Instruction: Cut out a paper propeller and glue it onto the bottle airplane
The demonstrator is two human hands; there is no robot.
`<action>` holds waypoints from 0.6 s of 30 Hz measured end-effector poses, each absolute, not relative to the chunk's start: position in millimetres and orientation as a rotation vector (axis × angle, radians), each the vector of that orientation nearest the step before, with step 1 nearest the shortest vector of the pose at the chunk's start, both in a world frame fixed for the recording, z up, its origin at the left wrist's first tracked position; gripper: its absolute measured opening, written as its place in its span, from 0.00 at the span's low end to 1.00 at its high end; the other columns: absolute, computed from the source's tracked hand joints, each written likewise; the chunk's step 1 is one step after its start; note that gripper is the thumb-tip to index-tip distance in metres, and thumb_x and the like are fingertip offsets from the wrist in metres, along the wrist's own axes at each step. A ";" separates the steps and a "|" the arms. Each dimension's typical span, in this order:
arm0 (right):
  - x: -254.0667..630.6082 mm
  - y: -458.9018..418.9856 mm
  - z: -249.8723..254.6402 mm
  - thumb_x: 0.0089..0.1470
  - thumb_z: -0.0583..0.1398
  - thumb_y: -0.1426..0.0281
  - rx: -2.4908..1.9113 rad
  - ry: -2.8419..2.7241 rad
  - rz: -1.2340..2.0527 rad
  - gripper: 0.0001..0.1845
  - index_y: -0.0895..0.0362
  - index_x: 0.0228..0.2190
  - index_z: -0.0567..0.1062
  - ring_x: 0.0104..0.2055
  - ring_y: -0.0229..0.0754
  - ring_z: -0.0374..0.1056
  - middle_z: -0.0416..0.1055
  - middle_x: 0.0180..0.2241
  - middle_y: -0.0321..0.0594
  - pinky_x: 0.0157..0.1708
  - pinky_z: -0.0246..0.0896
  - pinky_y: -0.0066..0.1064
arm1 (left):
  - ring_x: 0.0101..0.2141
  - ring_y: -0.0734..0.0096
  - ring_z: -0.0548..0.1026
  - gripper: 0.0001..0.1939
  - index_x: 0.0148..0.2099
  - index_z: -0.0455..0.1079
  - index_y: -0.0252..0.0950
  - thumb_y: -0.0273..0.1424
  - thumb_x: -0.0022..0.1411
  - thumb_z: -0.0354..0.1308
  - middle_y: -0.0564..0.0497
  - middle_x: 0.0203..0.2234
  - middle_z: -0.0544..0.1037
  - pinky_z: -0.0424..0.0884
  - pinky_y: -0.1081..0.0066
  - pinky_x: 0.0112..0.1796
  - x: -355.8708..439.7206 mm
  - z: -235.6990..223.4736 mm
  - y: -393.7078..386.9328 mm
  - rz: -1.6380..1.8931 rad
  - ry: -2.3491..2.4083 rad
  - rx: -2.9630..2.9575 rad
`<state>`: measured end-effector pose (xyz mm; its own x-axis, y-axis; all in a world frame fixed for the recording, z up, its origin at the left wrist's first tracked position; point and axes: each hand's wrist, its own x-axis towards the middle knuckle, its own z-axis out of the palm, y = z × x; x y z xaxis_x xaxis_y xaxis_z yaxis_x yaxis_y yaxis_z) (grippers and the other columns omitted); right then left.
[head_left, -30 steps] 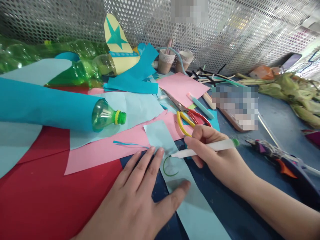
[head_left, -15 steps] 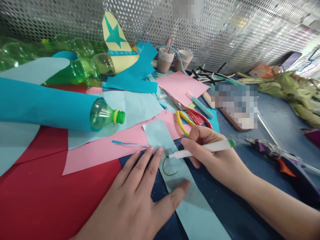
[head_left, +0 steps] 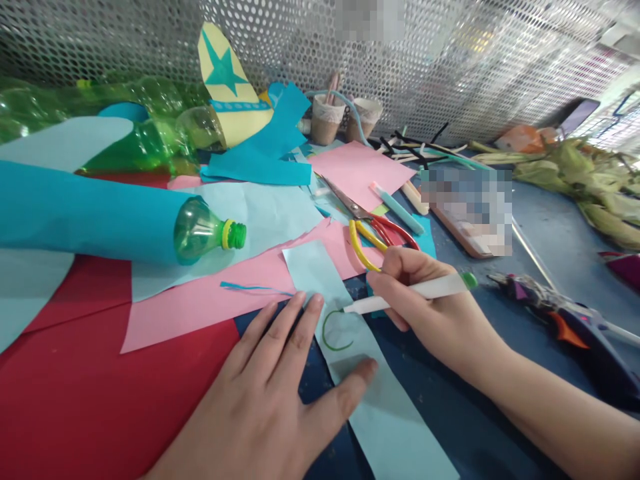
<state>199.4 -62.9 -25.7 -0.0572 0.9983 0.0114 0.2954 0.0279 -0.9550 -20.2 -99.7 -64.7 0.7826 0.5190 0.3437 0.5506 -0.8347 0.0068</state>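
Note:
A white marker with a green end (head_left: 435,288) is pinched in my right hand (head_left: 425,290). Its tip meets the light blue paper strip (head_left: 395,400) at the upper end of a curved green line (head_left: 326,333), which is open on its right side. My left hand (head_left: 280,380) lies with fingers spread, its fingertips and thumb pressing on the strip. Just beyond the right hand are scissors (head_left: 364,220) with red and yellow handles. A thin blue paper sliver (head_left: 250,287) rests by my left fingertips on pink paper (head_left: 200,313).
To the left lies a green bottle (head_left: 200,230) wrapped in blue paper, over red paper (head_left: 100,400). A phone (head_left: 457,233), a glue gun (head_left: 575,327) and dried husks (head_left: 565,170) are on the right. Two small cups (head_left: 327,120) stand against the perforated metal wall (head_left: 280,47).
The marker tip has moved slightly right along the top of the green curve, lengthening the line there. My left hand stays in place on the strip.

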 end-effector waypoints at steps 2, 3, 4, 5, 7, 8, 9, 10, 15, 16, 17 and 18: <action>200.4 -62.7 -25.3 0.54 0.57 0.72 -1.401 -1.491 1.039 0.17 0.52 0.17 0.60 0.14 0.30 0.49 0.56 0.12 0.24 0.15 0.43 0.27 | 0.63 0.38 0.54 0.42 0.70 0.51 0.51 0.56 0.57 0.56 0.37 0.64 0.61 0.63 0.47 0.53 -20.3 -64.9 -99.6 -0.510 -0.854 -2.879; 200.9 -62.4 -25.1 0.54 0.57 0.72 -1.412 -1.495 1.026 0.17 0.52 0.17 0.59 0.14 0.30 0.49 0.55 0.12 0.24 0.15 0.42 0.27 | 0.63 0.38 0.54 0.43 0.70 0.51 0.51 0.57 0.57 0.56 0.36 0.64 0.61 0.63 0.46 0.53 -20.2 -65.0 -99.6 -0.516 -0.850 -2.886; 201.5 -62.0 -24.8 0.54 0.57 0.72 -1.422 -1.495 1.017 0.17 0.52 0.17 0.59 0.15 0.30 0.48 0.55 0.12 0.24 0.15 0.42 0.27 | 0.63 0.37 0.53 0.44 0.70 0.52 0.50 0.59 0.56 0.55 0.35 0.64 0.60 0.63 0.46 0.53 -20.1 -65.0 -99.6 -0.523 -0.849 -2.895; 202.0 -61.5 -24.6 0.54 0.57 0.72 -1.427 -1.490 1.015 0.17 0.52 0.17 0.59 0.15 0.30 0.48 0.54 0.13 0.24 0.14 0.42 0.27 | 0.63 0.37 0.53 0.44 0.70 0.52 0.50 0.60 0.56 0.54 0.35 0.64 0.60 0.63 0.46 0.53 -19.9 -64.9 -99.7 -0.530 -0.851 -2.903; 203.0 -60.4 -24.6 0.53 0.57 0.72 -1.432 -1.479 1.025 0.17 0.52 0.17 0.58 0.14 0.29 0.47 0.53 0.13 0.24 0.14 0.41 0.28 | 0.64 0.36 0.52 0.44 0.69 0.53 0.50 0.60 0.55 0.53 0.37 0.65 0.59 0.63 0.45 0.53 -19.8 -64.6 -99.9 -0.543 -0.857 -2.919; 203.4 -60.0 -24.8 0.53 0.57 0.72 -1.431 -1.475 1.031 0.17 0.52 0.17 0.58 0.14 0.29 0.46 0.52 0.13 0.24 0.13 0.40 0.28 | 0.64 0.37 0.52 0.44 0.69 0.53 0.50 0.60 0.55 0.54 0.38 0.65 0.59 0.63 0.45 0.53 -19.8 -64.4 -100.1 -0.550 -0.862 -2.924; 203.8 -59.7 -25.2 0.53 0.57 0.72 -1.432 -1.473 1.040 0.17 0.52 0.17 0.58 0.14 0.29 0.46 0.52 0.14 0.24 0.13 0.40 0.28 | 0.64 0.37 0.52 0.43 0.69 0.54 0.50 0.59 0.55 0.54 0.38 0.65 0.60 0.63 0.45 0.53 -19.8 -64.2 -100.1 -0.561 -0.862 -2.931; 204.2 -59.6 -25.7 0.52 0.57 0.72 -1.431 -1.472 1.048 0.17 0.52 0.17 0.58 0.14 0.29 0.46 0.52 0.14 0.24 0.13 0.39 0.27 | 0.64 0.37 0.52 0.43 0.69 0.55 0.50 0.59 0.56 0.54 0.39 0.65 0.60 0.62 0.45 0.54 -19.8 -64.0 -100.1 -0.573 -0.862 -2.937; 206.8 -60.8 -26.0 0.50 0.57 0.72 -1.454 -1.463 1.054 0.16 0.53 0.16 0.57 0.15 0.29 0.45 0.50 0.15 0.25 0.13 0.38 0.27 | 0.64 0.38 0.53 0.42 0.69 0.54 0.49 0.57 0.57 0.55 0.41 0.65 0.61 0.63 0.46 0.54 -19.3 -64.0 -99.3 -0.586 -0.868 -2.941; 207.3 -61.2 -25.1 0.50 0.57 0.73 -1.458 -1.480 1.042 0.16 0.53 0.16 0.57 0.15 0.29 0.46 0.50 0.15 0.25 0.13 0.38 0.27 | 0.64 0.38 0.53 0.42 0.69 0.54 0.49 0.57 0.57 0.54 0.41 0.65 0.61 0.63 0.46 0.54 -18.9 -64.1 -99.1 -0.586 -0.870 -2.939; 207.6 -61.5 -24.0 0.49 0.57 0.73 -1.458 -1.507 1.026 0.16 0.53 0.16 0.57 0.15 0.29 0.46 0.50 0.15 0.25 0.13 0.39 0.27 | 0.64 0.39 0.53 0.41 0.69 0.54 0.49 0.57 0.57 0.54 0.41 0.65 0.61 0.63 0.46 0.54 -18.5 -64.1 -99.0 -0.589 -0.869 -2.939; 207.6 -61.7 -22.7 0.49 0.56 0.74 -1.455 -1.537 1.007 0.17 0.53 0.15 0.56 0.16 0.30 0.47 0.51 0.15 0.26 0.14 0.40 0.27 | 0.64 0.39 0.53 0.41 0.69 0.55 0.50 0.57 0.57 0.54 0.41 0.65 0.61 0.62 0.46 0.54 -18.2 -64.0 -98.9 -0.593 -0.873 -2.937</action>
<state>207.6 -61.7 -22.7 -0.0437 0.9989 0.0168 0.3834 0.0323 -0.9230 -18.2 -98.9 -64.0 0.7714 0.5223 0.3635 0.5302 -0.8434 0.0865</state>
